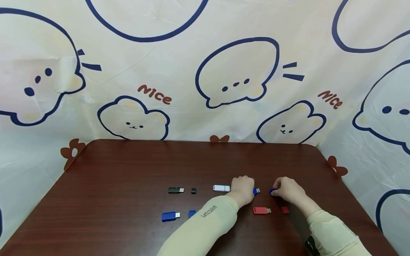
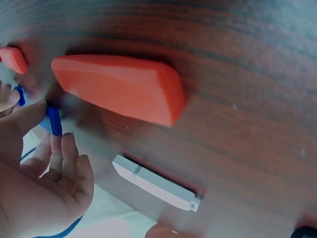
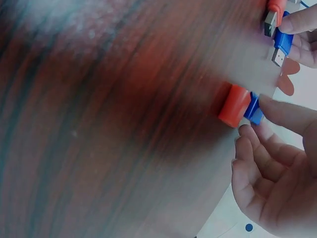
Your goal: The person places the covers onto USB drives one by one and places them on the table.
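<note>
Blue flash drive [image 3: 283,42], pinched by the left hand [image 1: 242,189], looks light, stiff, best held side-on; the right hand [image 1: 289,191] pinches what seems its cap [image 3: 253,108], half hidden.

The head camera looked forward and down over the table [image 1: 128,167] from farther off; the wrist cameras faced across it from close by, both apparently catching the blue USB drive [image 3: 283,43].
</note>
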### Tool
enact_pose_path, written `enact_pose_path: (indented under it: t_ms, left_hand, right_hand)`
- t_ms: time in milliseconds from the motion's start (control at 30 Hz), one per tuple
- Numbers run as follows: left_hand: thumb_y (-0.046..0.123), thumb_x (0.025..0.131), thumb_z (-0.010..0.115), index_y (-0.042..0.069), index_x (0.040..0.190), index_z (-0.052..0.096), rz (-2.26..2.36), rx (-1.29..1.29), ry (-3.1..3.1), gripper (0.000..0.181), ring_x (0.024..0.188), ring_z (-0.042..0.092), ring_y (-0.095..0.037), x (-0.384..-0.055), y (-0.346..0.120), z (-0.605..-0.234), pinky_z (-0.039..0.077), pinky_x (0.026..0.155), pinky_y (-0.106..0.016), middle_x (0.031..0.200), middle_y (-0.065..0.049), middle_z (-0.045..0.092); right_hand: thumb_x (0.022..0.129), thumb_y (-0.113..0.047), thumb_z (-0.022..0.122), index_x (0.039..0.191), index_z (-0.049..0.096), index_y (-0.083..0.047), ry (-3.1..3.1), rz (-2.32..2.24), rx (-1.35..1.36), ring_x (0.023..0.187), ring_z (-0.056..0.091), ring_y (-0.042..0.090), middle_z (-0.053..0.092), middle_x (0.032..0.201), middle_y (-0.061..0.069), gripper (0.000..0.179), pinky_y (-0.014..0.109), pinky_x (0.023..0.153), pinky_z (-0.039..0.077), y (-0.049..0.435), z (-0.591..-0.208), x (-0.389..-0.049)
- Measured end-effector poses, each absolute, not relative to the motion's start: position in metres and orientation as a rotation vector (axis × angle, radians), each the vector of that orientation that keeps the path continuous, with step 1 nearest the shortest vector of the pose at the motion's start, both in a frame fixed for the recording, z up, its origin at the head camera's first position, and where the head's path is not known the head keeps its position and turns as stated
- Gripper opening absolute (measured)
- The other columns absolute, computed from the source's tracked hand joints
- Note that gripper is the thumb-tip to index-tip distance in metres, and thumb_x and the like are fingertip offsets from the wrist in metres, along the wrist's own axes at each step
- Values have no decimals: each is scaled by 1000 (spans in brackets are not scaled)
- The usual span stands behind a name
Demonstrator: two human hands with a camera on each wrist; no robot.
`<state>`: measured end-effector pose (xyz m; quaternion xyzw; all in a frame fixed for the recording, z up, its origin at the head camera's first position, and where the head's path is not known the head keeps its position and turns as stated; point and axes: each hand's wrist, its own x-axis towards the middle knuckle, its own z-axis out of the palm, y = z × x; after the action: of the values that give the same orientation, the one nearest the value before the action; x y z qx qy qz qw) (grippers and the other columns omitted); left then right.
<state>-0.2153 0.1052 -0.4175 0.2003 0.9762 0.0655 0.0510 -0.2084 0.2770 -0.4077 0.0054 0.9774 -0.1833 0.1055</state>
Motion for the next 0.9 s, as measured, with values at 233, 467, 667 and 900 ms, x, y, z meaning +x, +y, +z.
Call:
enact_pose_path:
  t_ms: [233,467,667,900]
  left_hand:
    - [28,83,69,20,66,62,227,622,2940,20,63,55,-7,-216,103,-417,46,64,-28,69,8,62]
    - [31,82,71,21,71,63,290,614,2922,17,65,55,-5,-218,100,-416,45,61,-27,72,9,63]
    - [30,84,68,20,76,67,387,610,2895,13,63,54,-4,-217,96,-413,44,56,-24,71,9,63]
    - [25,85,68,16,76,66,688,564,2818,12,63,50,-5,-218,85,-405,40,54,-22,71,7,61]
  right_hand:
    - [73,-16,75,72,56,-8,2861,-691,-87,60,46,13,52,64,-1,20,28,55,37,278,-410,-206]
    - [72,-12,76,70,57,-8,2860,-750,-143,60,46,13,52,62,-2,20,28,56,38,278,-410,-203]
    - [74,-12,75,74,62,-7,2829,-805,-159,62,48,13,56,65,-1,14,28,57,40,279,-411,-203]
    - [82,-13,68,85,62,-1,2759,-997,-128,65,52,15,58,73,3,14,29,58,45,290,-409,-208]
